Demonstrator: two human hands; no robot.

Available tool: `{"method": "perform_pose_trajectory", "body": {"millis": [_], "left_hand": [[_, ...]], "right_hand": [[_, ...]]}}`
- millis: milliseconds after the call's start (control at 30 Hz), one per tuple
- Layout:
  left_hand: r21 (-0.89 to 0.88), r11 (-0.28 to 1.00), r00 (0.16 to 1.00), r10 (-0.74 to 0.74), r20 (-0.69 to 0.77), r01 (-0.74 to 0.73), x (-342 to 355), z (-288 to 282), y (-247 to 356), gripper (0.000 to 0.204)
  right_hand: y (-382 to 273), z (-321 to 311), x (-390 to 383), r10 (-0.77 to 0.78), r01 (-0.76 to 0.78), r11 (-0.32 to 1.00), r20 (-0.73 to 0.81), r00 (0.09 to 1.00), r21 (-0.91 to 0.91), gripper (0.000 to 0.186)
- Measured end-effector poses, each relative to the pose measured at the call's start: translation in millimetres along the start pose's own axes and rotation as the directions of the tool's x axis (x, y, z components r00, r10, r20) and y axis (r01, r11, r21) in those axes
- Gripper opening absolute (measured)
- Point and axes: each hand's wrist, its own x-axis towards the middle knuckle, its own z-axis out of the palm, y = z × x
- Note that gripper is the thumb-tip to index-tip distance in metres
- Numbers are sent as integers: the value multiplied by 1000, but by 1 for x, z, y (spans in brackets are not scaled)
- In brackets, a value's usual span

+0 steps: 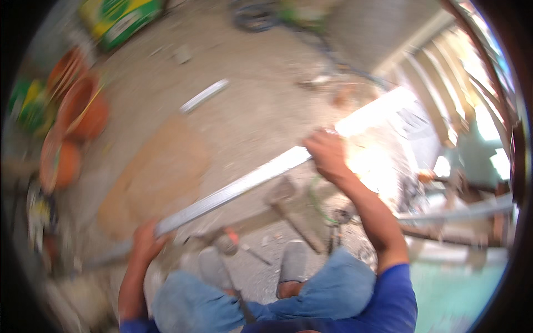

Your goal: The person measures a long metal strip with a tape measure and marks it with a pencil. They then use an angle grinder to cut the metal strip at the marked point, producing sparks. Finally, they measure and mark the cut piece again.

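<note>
A long, silvery metal bar runs slantwise across the view, low on the left and higher on the right. Near its lower part, my left hand is closed around it. Further along to the right, my right hand grips the same bar from above, and strong sunlight washes out the stretch beyond it. Below the bar a hammer with a wooden handle lies near my feet. Beside it is an orange-and-dark tool, too blurred to name. A short silvery piece rests on the ground past the bar.
A flat brown sheet lies on the dusty floor. Orange-brown pots stand at the left, and a green-and-yellow bag at the far left. A dark coiled cable sits at the back. Slatted wood borders the right.
</note>
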Motion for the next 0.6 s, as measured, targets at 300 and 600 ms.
{"method": "perform_pose_trajectory", "body": {"millis": [300, 600], "left_hand": [[-1, 995, 885, 90, -457, -102, -30, -38, 32, 30], [40, 997, 831, 81, -550, -71, -36, -52, 51, 26]], "right_hand": [[12, -64, 62, -21, 24, 1000, -220, 975, 10, 13], [20, -57, 65, 22, -29, 999, -281, 959, -23, 15]]}}
